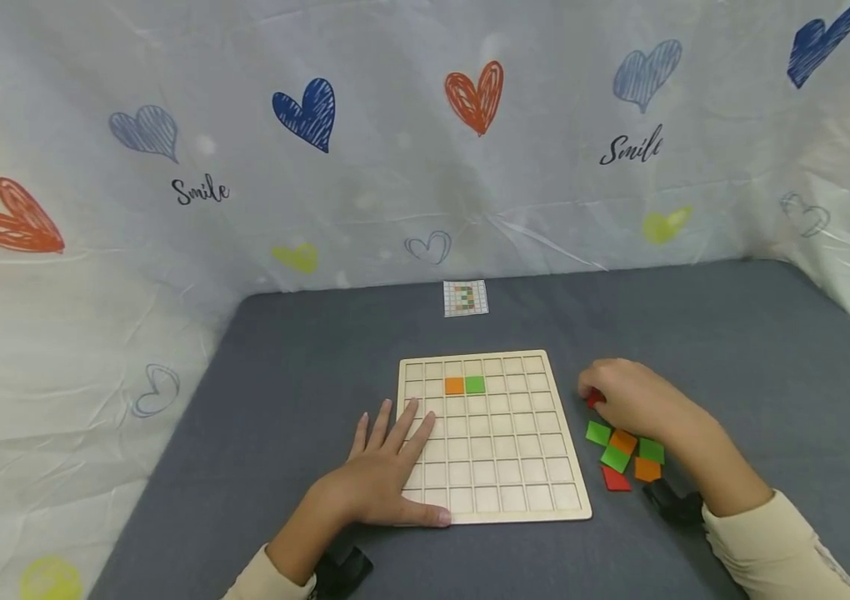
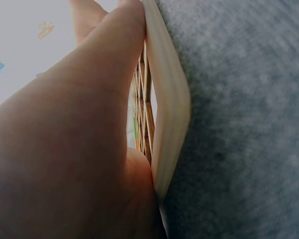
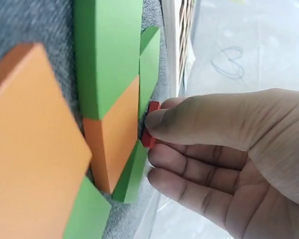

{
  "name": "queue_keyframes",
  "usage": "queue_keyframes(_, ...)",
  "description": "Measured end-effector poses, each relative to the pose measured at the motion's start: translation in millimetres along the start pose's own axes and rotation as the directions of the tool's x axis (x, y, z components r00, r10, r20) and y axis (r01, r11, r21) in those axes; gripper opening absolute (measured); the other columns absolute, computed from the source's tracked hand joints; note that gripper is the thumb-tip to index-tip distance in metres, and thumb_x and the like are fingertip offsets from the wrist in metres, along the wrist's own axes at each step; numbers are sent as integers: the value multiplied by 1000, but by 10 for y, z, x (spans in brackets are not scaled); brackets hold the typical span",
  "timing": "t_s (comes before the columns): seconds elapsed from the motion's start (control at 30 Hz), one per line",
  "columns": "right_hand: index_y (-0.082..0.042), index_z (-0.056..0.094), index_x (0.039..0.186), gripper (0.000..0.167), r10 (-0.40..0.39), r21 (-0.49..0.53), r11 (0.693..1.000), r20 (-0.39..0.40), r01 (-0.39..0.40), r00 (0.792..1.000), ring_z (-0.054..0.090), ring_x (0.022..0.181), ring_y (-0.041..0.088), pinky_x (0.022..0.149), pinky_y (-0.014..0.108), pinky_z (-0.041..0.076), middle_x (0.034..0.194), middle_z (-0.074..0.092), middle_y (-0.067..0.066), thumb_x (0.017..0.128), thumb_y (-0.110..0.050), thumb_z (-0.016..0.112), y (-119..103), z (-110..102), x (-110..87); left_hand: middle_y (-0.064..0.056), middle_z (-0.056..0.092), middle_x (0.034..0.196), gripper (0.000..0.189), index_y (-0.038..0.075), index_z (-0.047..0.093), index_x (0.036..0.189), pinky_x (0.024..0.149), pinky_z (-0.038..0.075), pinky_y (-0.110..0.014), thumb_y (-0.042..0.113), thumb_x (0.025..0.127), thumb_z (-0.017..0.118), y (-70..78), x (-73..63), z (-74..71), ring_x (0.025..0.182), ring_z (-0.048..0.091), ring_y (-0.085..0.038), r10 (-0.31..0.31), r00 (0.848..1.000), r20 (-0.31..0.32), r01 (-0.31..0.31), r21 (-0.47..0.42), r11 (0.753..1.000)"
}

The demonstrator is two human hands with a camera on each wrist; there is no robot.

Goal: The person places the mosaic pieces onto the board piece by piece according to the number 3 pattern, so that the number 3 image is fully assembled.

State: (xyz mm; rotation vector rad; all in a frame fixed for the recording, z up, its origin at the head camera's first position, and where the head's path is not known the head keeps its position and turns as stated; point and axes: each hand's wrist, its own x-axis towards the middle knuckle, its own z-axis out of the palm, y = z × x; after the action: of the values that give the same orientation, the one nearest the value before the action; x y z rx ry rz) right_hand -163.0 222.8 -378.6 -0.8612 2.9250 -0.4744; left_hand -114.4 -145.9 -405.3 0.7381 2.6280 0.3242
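My left hand [image 1: 376, 483] lies spread over the lower left corner of a wooden grid board [image 1: 507, 518], its thumb along the front edge. In the left wrist view, the board's pale rim [image 2: 172, 109] runs right beside the hand. On the board, an orange tile [image 1: 454, 386] and a green tile [image 1: 474, 384] sit side by side in the second row from the back. Right of the board, my right hand [image 1: 642, 400] pinches a red square tile [image 3: 148, 139] between thumb and fingers, at the far end of a loose group of tiles.
That group holds several green [image 1: 598, 433] and orange tiles [image 1: 647, 470], plus another red tile [image 1: 616, 479]. Behind the board lies a small card [image 1: 466, 298] with a coloured grid pattern. A white curtain [image 1: 380, 192] with hearts hangs around the grey table [image 1: 305, 367].
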Motion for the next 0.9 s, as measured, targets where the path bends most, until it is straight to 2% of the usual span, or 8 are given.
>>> queue_keyframes(0.13,-8,67,95,26,32,25,999,2,-32,999,46,67,14,59,32,42,80,54,-3,79,12,65,-3,7,20,-5,-14,167,121,23,3,163,112,-9,-64,86,75,57,9,3,4,148,-19,-38,-1,1000,6,1,-1,1000)
queue_keyframes(0.27,-3,62,107,30,51,73,996,-11,-50,999,45,65,14,58,31,40,79,54,-2,81,12,62,1,11,44,-5,-14,167,121,23,2,163,112,-9,-64,86,75,58,13,4,1,148,-19,-38,-5,1000,9,5,-1,1000)
queue_keyframes(0.67,-6,64,102,26,24,107,994,-51,-18,998,44,67,14,58,29,39,83,52,-2,81,10,61,-39,-4,61,-6,-12,167,123,23,4,163,112,-8,-65,89,74,55,-2,6,22,148,-18,-40,3,1000,-12,-3,-9,1000)
queue_keyframes(0.9,-5,67,99,24,13,106,994,-65,-6,998,46,71,14,61,30,40,86,54,-1,81,9,61,-70,5,105,-6,-12,167,122,23,4,163,112,-8,-65,87,75,57,17,0,9,148,-18,-39,-7,1000,-1,7,-11,1000)
